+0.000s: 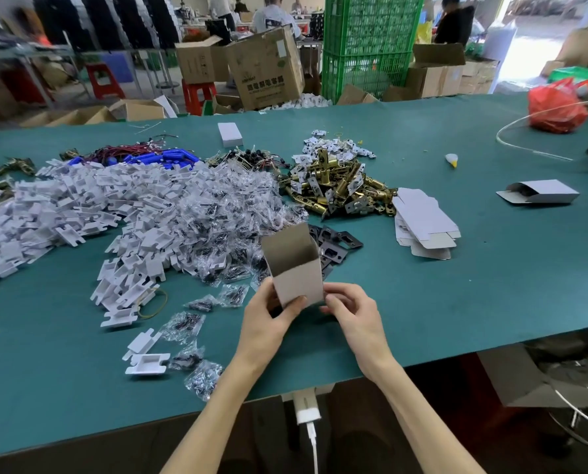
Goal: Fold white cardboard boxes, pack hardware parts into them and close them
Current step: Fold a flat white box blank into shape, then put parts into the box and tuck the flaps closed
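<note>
White cardboard box (297, 285) sits upright between the person's two hands, just above the green table (456, 302) near its front edge. Its top is open and the grey inside shows. The long flap stands up at the back, tilted toward eleven o'clock. The left hand (268, 319) grips the box from the seven o'clock side, with the thumb across the white front face and the fingers wrapped behind the left wall. The right hand (352, 311) is at the box's four o'clock corner with its fingers curled in tight. It seems to pinch the lower right edge or a bottom flap, though the fingertips hide the contact.

From the box, a few black plates (335, 244) lie at one o'clock, partly behind the raised flap. Further out the same way is a heap of brass latches (340, 183). At two o'clock a stack of flat box blanks (422, 224) touches that heap's right side. A folded box (542, 193) lies on its side, well apart, between two and three o'clock, with one end open. Clear bags of small parts (217, 213) spread from eleven o'clock down to seven, and white plastic trays (80, 206) fill the table at ten o'clock. A closed white box (230, 134) stands far off at twelve, and a red plastic bag (556, 107) rests at the far right end.
</note>
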